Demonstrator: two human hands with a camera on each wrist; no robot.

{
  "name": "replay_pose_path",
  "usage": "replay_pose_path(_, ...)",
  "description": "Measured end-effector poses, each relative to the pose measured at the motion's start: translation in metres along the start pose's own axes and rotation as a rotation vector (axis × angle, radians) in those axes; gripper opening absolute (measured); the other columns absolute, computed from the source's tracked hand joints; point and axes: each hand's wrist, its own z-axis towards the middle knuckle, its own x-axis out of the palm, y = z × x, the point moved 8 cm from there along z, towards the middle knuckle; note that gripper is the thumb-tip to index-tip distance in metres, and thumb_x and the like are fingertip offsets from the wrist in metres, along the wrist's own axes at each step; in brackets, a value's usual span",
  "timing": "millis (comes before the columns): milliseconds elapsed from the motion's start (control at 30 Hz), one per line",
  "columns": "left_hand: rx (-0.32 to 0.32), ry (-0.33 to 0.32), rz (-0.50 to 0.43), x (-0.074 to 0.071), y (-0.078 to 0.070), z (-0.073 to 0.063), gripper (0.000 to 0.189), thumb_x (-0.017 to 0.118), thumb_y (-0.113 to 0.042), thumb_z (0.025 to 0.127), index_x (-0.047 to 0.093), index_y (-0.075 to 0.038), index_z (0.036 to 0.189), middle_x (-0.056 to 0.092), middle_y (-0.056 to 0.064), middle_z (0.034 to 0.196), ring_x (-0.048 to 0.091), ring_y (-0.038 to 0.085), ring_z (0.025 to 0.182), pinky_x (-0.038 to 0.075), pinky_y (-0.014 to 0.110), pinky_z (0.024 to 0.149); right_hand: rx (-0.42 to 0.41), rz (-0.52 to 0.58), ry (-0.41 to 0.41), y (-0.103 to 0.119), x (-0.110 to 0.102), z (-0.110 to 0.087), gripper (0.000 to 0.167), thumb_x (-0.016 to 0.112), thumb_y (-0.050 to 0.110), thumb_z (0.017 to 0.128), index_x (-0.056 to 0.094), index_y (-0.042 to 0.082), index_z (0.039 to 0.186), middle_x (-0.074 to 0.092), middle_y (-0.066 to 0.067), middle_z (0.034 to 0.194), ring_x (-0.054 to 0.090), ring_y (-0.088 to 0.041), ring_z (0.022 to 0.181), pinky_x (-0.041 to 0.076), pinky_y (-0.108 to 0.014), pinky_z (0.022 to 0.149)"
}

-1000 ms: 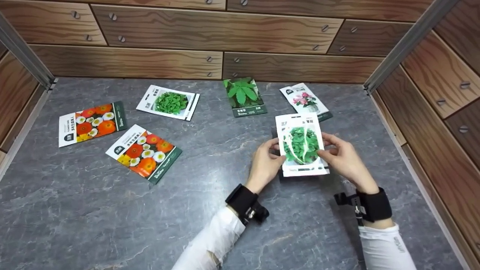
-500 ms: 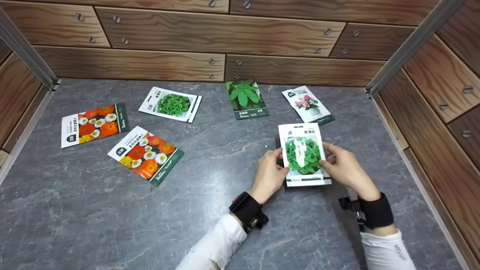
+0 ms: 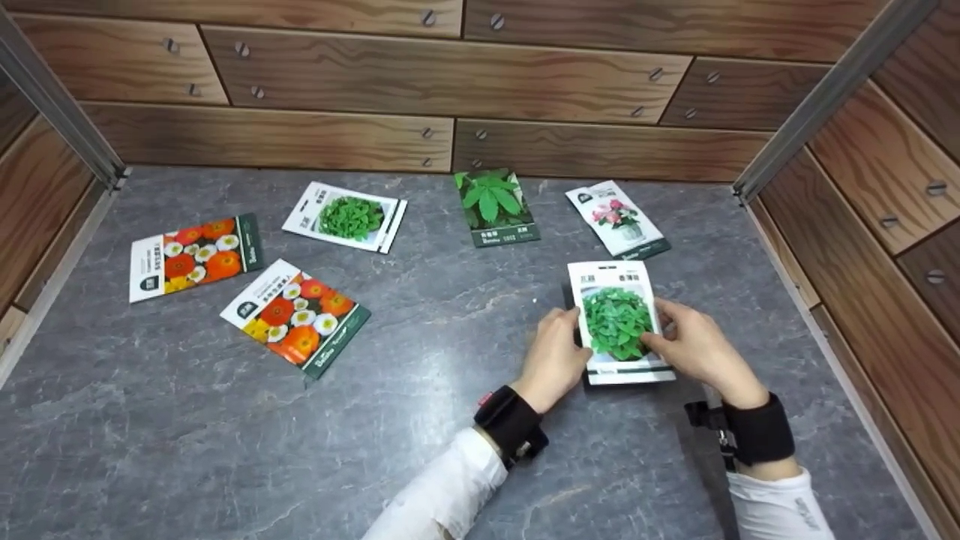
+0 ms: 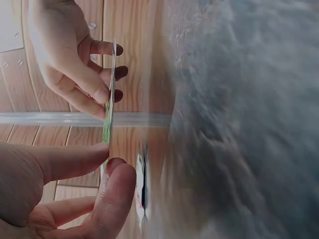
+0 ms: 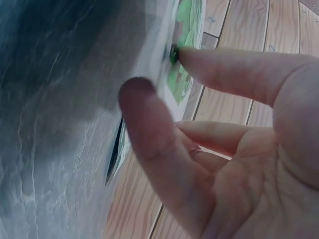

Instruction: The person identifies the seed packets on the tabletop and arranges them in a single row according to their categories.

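Note:
A white seed packet (image 3: 619, 319) with a picture of green leaves is held between both hands at the right of the head view. My left hand (image 3: 555, 360) pinches its left edge, thumb on the printed face and fingers behind. On the opposite edge my right hand (image 3: 697, 349) pinches it, the thumb lying over the leaf picture. The left wrist view shows the packet (image 4: 108, 122) edge-on, above the grey tabletop (image 4: 239, 129). Close up in the right wrist view, the right thumb presses the packet's face (image 5: 187, 30).
Beyond the hands lie a pink-flower packet (image 3: 619, 217) and a dark green leaf packet (image 3: 496, 206). Toward the left are another white leafy packet (image 3: 346, 216) and two orange-flower packets (image 3: 196, 256) (image 3: 298, 319). Wood-patterned walls (image 3: 360, 75) border the table.
Both hands have drawn the packet slightly toward the person and to the right. The glare on its picture has faded, and the right thumb lies further over the face. The other packets stay put.

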Motion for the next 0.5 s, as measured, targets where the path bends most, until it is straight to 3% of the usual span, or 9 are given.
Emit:
replay_pose_path(133,-0.009,0.022,0.072,0.01,-0.003,0.002,0.058,0.077,-0.003,0.086,0.062,0.002,0.142,0.071,0.017,0.129,0.072,0.03,0.116,0.061,0.035,0.101,0.024,-0.024,-0.001,-0.008,0.001,-0.001,0.071,0.068,0.018,0.099,0.038,-0.018,0.152,0.072,-0.024,0.102,0.069,-0.019,0.078,0.054,-0.03,0.063)
replay_pose_path(367,-0.006,0.048,0.34,0.017,-0.004,0.005,0.027,0.081,-0.018,0.086,0.076,-0.009,0.111,0.076,0.008,0.108,0.076,0.03,0.094,0.063,0.04,0.076,0.068,-0.068,0.04,-0.016,0.003,-0.001,0.076,0.071,0.027,0.098,0.04,-0.016,0.152,0.069,-0.033,0.115,0.071,-0.037,0.096,0.055,-0.037,0.071)
replay_pose_path(500,-0.016,0.052,0.394,0.019,-0.005,0.007,0.021,0.082,-0.021,0.084,0.077,-0.011,0.102,0.078,0.006,0.104,0.077,0.028,0.094,0.063,0.039,0.075,0.07,-0.078,0.045,-0.017,0.003,0.0,0.075,0.072,0.027,0.098,0.042,-0.016,0.151,0.071,-0.033,0.115,0.071,-0.04,0.098,0.057,-0.042,0.076)
